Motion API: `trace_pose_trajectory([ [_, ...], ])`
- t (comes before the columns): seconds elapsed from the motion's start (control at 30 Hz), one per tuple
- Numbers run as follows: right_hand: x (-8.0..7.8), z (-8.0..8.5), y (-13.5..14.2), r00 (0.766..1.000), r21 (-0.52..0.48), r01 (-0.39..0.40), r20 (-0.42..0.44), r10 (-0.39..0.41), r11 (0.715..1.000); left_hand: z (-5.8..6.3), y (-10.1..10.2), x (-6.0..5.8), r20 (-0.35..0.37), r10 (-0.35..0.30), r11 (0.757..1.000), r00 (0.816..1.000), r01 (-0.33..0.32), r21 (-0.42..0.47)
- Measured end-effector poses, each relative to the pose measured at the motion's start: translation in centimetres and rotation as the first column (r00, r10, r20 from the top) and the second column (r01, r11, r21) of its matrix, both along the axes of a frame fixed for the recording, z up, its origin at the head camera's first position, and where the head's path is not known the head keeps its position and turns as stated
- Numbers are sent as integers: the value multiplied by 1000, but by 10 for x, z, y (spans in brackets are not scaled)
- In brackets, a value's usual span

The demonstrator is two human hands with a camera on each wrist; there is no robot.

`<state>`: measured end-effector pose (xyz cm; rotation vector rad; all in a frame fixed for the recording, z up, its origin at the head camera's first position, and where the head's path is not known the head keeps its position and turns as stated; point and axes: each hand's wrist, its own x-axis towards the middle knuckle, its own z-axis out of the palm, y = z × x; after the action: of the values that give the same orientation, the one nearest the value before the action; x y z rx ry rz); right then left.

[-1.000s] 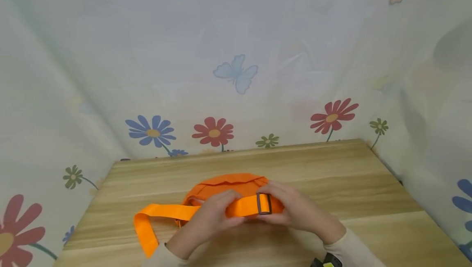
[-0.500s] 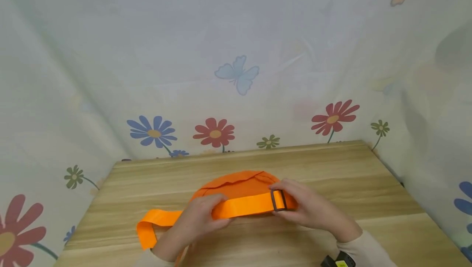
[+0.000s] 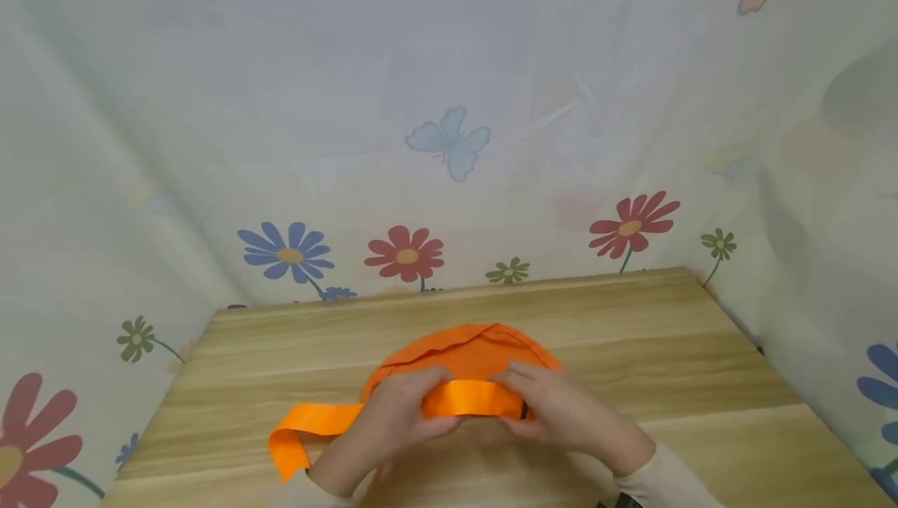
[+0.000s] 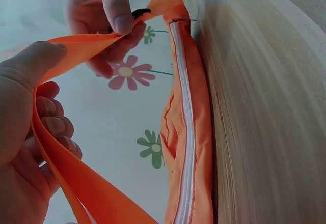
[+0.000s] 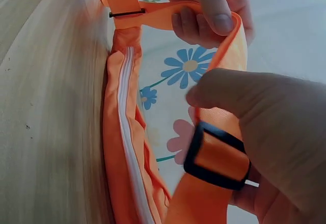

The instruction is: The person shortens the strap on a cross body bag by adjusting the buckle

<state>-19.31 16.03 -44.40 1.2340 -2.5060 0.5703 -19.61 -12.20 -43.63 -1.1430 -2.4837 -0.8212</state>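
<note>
An orange waist bag (image 3: 466,351) stands on the wooden table, its white zipper (image 4: 187,112) running along the side seen in both wrist views. In front of it, my left hand (image 3: 400,414) pinches the bag's orange strap (image 3: 468,397) between thumb and fingers. My right hand (image 3: 564,410) holds the same strap a short way to the right, its thumb lying just by a black slide buckle (image 5: 214,178). Fingers cover most of that buckle in the head view. A loop of strap hangs out to the left, past my left wrist.
The wooden table (image 3: 631,321) reaches back to a white cloth backdrop (image 3: 316,103) printed with flowers and a butterfly. The same cloth stands along both sides. A second dark bar (image 5: 127,14) joins the strap to the bag's left end.
Both hands first spread apart along the strap, then came closer together again, shortening the stretch between them. The buckle, plain to see before, is now mostly behind my right fingers.
</note>
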Motion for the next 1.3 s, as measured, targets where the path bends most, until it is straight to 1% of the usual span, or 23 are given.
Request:
trace_pose_trajectory([
  [0.1,1,-1,0,1000,-23,12,20,-12,1000,-1,-2,0,28,0,1000,1000,0,18],
  [0.23,1,1,4,1000,-59,8,22,-6,998,-1,-4,0,20,3,1000,1000,-3,9],
  [0.37,1,2,10,998,-73,-5,59,10,997,0,-9,2,75,-5,1000,997,6,-14],
  [0.47,0,3,18,996,-88,-5,87,12,996,1,-13,3,126,20,999,992,-15,-41],
  [0.57,-2,4,29,996,-112,-9,83,18,994,2,-19,4,158,54,997,986,-44,-70],
  [0.67,-5,6,39,996,-137,-36,81,47,990,5,-25,4,191,89,992,977,-71,-103],
  [0.77,-8,8,48,995,-159,-62,72,74,985,7,-32,4,207,122,986,971,-94,-137],
  [0.9,-7,12,58,994,-166,-51,87,67,985,8,-39,5,205,157,975,966,-119,-188],
  [1.07,-4,15,65,993,-193,-41,103,62,980,9,-48,6,177,192,959,965,-146,-243],
  [1.2,-5,16,70,993,-226,-50,91,72,973,9,-51,6,172,227,946,959,-176,-271],
  [1.3,-5,17,74,995,-233,-51,69,69,971,10,-54,6,153,253,935,955,-200,-294],
])
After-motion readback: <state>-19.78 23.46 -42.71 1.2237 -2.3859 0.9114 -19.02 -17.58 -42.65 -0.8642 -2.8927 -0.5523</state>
